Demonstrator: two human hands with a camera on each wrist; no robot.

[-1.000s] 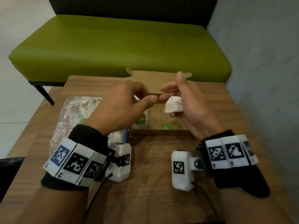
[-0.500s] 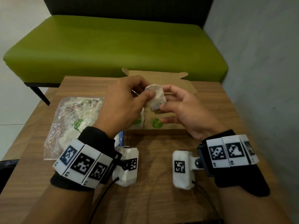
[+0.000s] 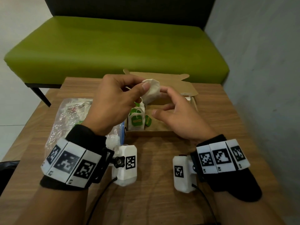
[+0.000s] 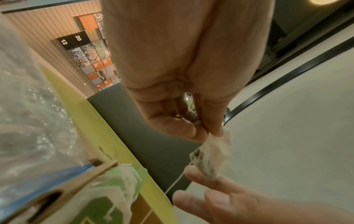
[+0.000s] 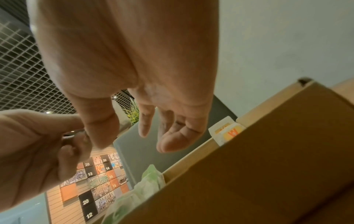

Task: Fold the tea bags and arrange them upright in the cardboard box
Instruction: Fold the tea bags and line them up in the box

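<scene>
1. The left hand pinches a tea bag by its top edge between thumb and forefinger, above the far left part of the box. A grip that high lets the bag hang free, so its lower part can be turned up into a fold.
2. In the left wrist view the bag hangs crumpled from that pinch, and its string trails down past the right hand's fingers. The loose string probably has to be tucked in before the bag goes down.
3. The right hand holds nothing. Its fingers are relaxed and slightly spread, just beside the bag and over the middle of the box, apparently placed to catch the lower edge. Whether a fingertip touches the paper I cannot tell.
4. The box sits open on the table, its lid tipped back on the far side, which leaves the inside clear for both hands.
5. A few folded bags stand upright against the left wall of the box, green tags facing near. Leaning on the wall likely keeps them from tipping, and most of the floor is still bare, so the task looks early.
6. A plastic bag of unfolded supply lies left of the box, within the left hand's reach.
</scene>
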